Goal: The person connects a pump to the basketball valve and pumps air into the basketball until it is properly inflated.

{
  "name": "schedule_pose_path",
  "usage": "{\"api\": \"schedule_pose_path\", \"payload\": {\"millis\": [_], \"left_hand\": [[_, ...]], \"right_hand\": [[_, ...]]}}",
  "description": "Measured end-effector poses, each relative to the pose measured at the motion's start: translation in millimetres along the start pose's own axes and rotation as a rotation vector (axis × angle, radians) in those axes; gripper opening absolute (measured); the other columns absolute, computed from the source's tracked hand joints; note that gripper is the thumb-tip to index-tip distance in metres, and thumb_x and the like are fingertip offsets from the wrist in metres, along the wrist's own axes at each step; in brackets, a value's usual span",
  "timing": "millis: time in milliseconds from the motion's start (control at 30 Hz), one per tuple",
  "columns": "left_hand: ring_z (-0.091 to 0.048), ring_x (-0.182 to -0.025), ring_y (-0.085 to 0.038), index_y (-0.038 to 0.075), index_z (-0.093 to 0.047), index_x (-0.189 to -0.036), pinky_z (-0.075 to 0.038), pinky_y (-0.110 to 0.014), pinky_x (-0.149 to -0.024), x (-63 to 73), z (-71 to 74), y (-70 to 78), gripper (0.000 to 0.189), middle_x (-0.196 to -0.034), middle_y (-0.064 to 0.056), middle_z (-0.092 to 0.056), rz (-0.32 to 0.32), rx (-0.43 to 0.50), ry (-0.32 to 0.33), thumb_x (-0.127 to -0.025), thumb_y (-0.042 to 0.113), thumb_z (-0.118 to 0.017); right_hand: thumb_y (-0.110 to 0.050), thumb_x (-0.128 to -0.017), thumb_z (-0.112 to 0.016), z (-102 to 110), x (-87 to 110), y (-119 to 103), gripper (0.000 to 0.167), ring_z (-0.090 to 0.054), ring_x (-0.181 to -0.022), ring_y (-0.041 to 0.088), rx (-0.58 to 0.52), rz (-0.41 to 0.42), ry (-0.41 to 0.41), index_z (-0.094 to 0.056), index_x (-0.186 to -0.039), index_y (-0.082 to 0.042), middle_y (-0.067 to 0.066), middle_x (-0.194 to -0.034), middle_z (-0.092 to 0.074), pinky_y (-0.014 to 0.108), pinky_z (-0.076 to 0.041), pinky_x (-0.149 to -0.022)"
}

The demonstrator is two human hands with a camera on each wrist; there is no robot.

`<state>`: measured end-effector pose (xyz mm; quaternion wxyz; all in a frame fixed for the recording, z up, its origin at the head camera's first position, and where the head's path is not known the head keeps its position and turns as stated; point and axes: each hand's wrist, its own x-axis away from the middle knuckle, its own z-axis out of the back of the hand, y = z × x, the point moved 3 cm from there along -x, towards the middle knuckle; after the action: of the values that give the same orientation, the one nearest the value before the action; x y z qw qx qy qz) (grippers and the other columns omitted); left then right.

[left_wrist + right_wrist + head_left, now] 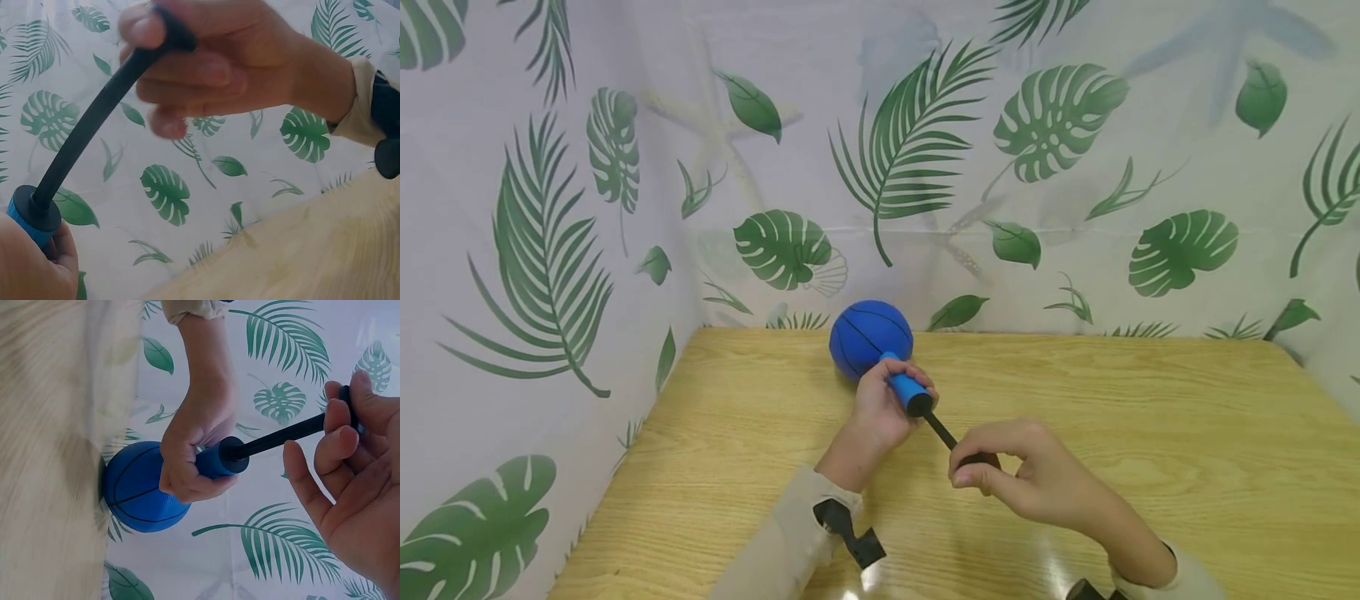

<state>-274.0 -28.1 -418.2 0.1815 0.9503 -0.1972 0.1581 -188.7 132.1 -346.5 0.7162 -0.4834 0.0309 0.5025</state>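
Note:
A blue ball (871, 333) with black seam lines sits on the table near its back edge. My left hand (886, 406) grips the blue barrel of a hand pump (907, 392), whose far end meets the ball in the head view. From the barrel a black rod (87, 134) reaches out toward my right hand (1026, 467). The fingers and thumb of that hand pinch the pump's black handle (347, 407). In the right wrist view the ball (140, 487) lies just beyond the left hand, and the nozzle is hidden.
The wood-grain table (1150, 433) extends to both sides of the hands. Behind it and along the left hangs a white cloth (925, 150) printed with green leaves. Black straps (850, 533) circle the wrists over light sleeves.

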Motion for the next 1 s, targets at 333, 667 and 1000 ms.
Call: {"api": "schedule_pose_path", "payload": {"millis": [333, 667, 1000], "left_hand": [[-0.050, -0.068, -0.010, 0.008, -0.035, -0.111, -0.044, -0.023, -0.071, 3.1, 1.9, -27.3, 0.015, -0.074, 0.001, -0.055, 0.018, -0.053, 0.004, -0.097, 0.010, -0.040], [-0.049, -0.070, -0.011, 0.009, -0.035, -0.111, -0.044, -0.024, -0.073, 5.4, 2.3, -33.3, 0.016, -0.076, 0.001, -0.052, -0.012, -0.061, 0.048, -0.097, 0.009, -0.043], [-0.048, -0.065, -0.014, 0.006, -0.028, -0.120, -0.046, -0.023, -0.065, -2.4, 5.3, -16.8, 0.032, -0.075, -0.004, -0.052, -0.055, -0.061, 0.066, -0.091, 0.002, -0.041]], "right_hand": [[-0.008, -0.094, -0.068, -3, -1.2, 27, 0.006, -0.058, -0.058, 0.008, 0.071, -0.087, 0.039, -0.073, -0.096, -0.010, 0.000, -0.072, -0.066, 0.021, -0.049, -0.053], [-0.006, -0.098, -0.062, -9, 6.8, 58, 0.011, -0.058, -0.057, 0.007, -0.016, -0.244, 0.006, -0.071, -0.100, -0.011, 0.003, -0.071, -0.069, 0.026, -0.050, -0.048], [-0.012, -0.100, -0.064, -13, 4.0, 46, 0.010, -0.054, -0.053, 0.000, -0.004, -0.293, -0.073, -0.072, -0.095, -0.016, -0.001, -0.070, -0.069, 0.025, -0.051, -0.047]]}}
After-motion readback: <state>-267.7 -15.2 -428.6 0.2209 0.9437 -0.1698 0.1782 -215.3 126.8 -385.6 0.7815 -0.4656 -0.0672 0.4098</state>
